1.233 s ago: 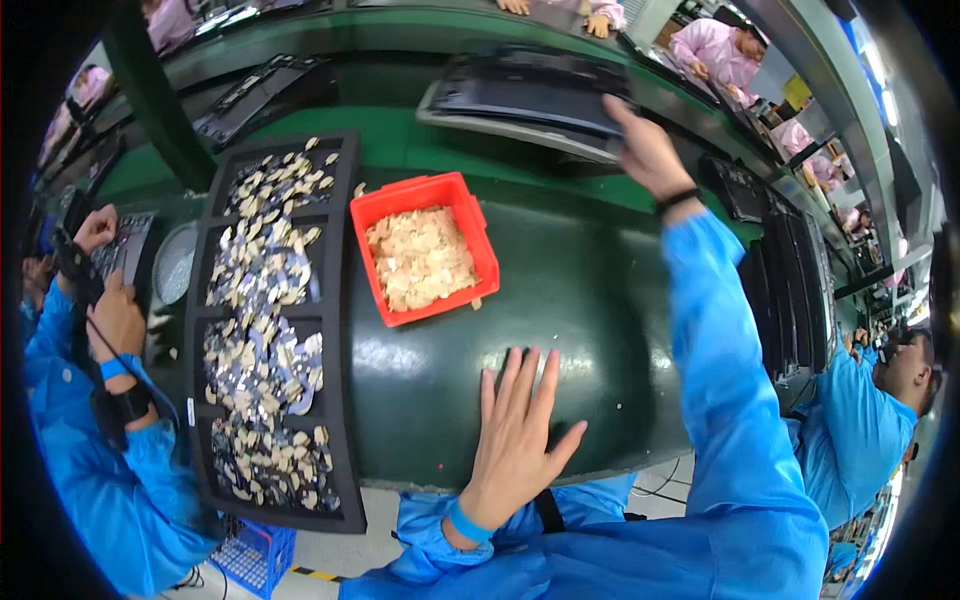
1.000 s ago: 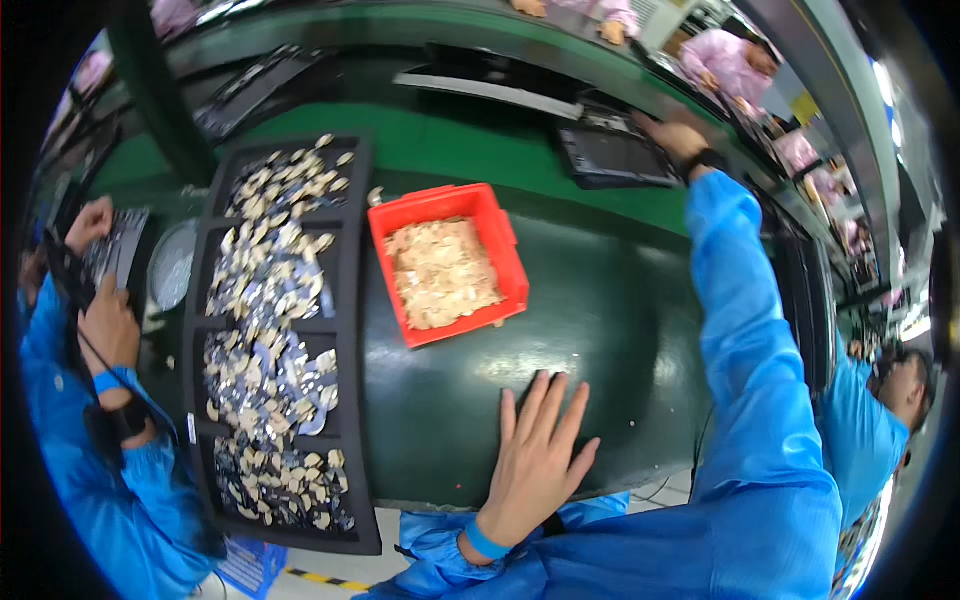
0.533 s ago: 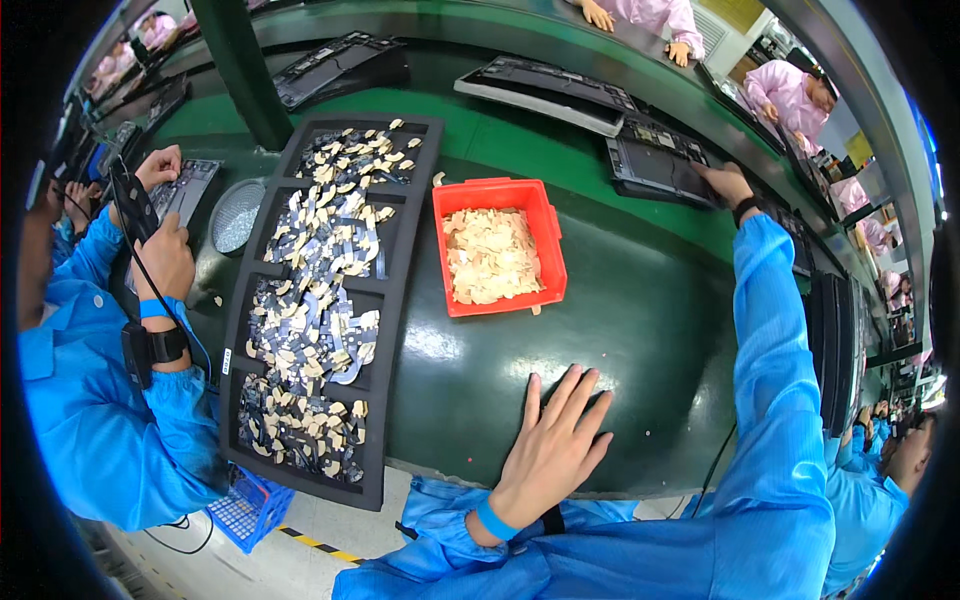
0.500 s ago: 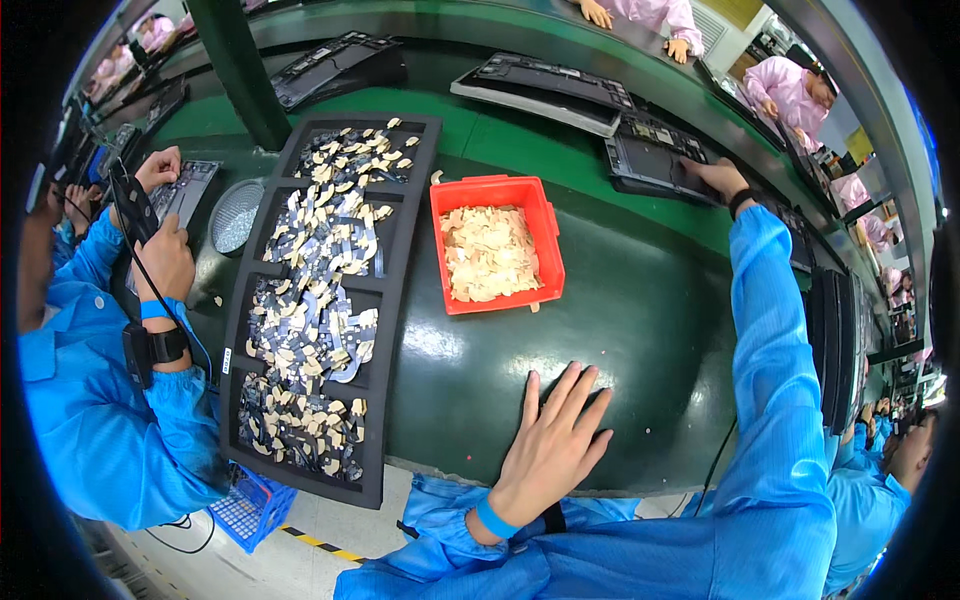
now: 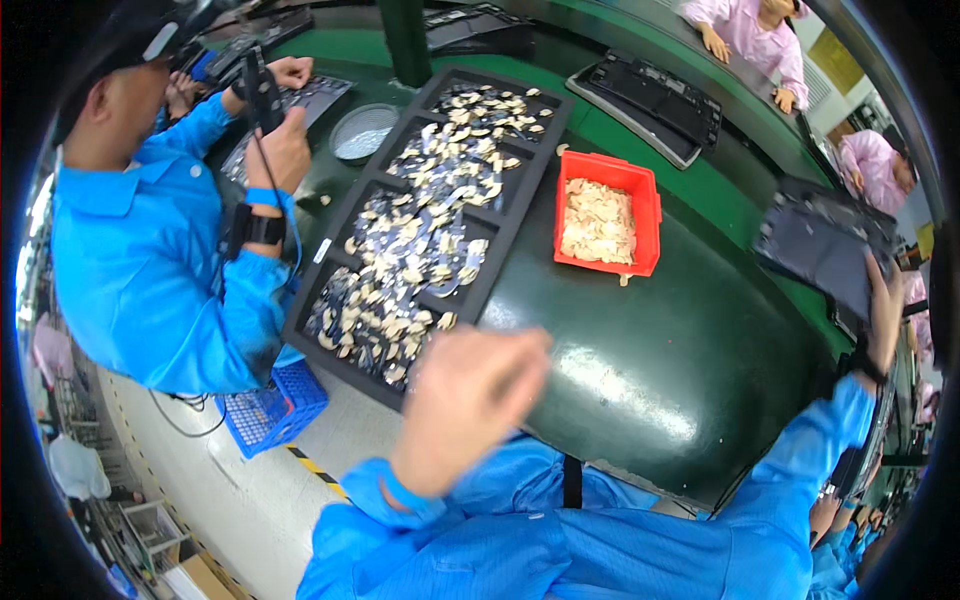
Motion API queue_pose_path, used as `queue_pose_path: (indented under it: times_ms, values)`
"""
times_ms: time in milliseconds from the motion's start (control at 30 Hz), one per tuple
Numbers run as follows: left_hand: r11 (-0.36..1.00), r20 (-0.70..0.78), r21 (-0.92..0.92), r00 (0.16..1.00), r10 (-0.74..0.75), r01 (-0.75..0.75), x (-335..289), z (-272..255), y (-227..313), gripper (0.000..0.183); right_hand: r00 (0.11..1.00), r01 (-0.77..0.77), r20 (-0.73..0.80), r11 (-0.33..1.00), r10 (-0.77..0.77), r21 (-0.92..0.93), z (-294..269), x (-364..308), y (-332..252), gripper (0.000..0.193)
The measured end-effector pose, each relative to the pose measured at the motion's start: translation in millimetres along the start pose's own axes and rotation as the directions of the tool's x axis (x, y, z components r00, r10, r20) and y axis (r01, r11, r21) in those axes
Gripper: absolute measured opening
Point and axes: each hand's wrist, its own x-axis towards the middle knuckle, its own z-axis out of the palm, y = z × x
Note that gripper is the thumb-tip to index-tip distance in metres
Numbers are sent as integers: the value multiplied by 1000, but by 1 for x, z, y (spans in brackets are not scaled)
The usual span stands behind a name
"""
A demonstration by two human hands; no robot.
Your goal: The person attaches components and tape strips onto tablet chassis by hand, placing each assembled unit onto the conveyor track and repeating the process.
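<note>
My left hand (image 5: 470, 400) is over the table's near edge, beside the lower right corner of the black tray (image 5: 400, 125). Motion smears its fingers, which look bent; whether they hold anything cannot be made out. At the far right, my right hand (image 5: 882, 315) grips the near edge of an opened dark laptop base (image 5: 815, 240), which is tilted and slightly blurred. Small dark parts with pale, curved pieces (image 5: 440, 225) fill the tray's compartments. Beyond my left hand, a red bin (image 5: 648, 215) holds a heap of pale, flat scraps (image 5: 598, 222).
Another opened laptop base (image 5: 655, 105) lies on the green line. A round metal dish (image 5: 363, 133) stands left of the tray, near a co-worker in a blue sleeve (image 5: 190, 290) holding a dark tool. A green post (image 5: 403, 45) rises behind the tray. A blue crate (image 5: 272, 408) sits on the floor.
My view has swung right. My left hand has lifted from lying flat on the table and moved left toward the tray. The laptop base under my right hand has tilted and shifted.
</note>
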Motion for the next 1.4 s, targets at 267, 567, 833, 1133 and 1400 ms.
queue_pose_path:
  times_ms: [267, 567, 833, 1133, 1400]
  values:
    - [826, -193, 553, 981, 4, 105, 161, -23, -146, 37, 949, -289, -30, 906, 313, 308, -21, -214, -28, 58]
    - [839, -89, 453, 952, -294, 301, 213, -3, -205, 22, 902, -427, 202, 717, 381, 551, 38, -291, -20, 52]
    - [840, -16, 446, 941, -337, 309, 216, -10, -191, 25, 955, -289, -3, 930, 297, 226, 42, -291, -39, 53]
    - [997, -267, 71, 964, -21, 41, 222, -32, -172, 22, 980, -154, -80, 954, 180, 258, 52, -283, -122, 44]
    - [920, -210, -393, 974, -82, -8, 212, -9, -109, 26, 978, 156, 31, 823, -206, 547, 111, -258, -259, 30]
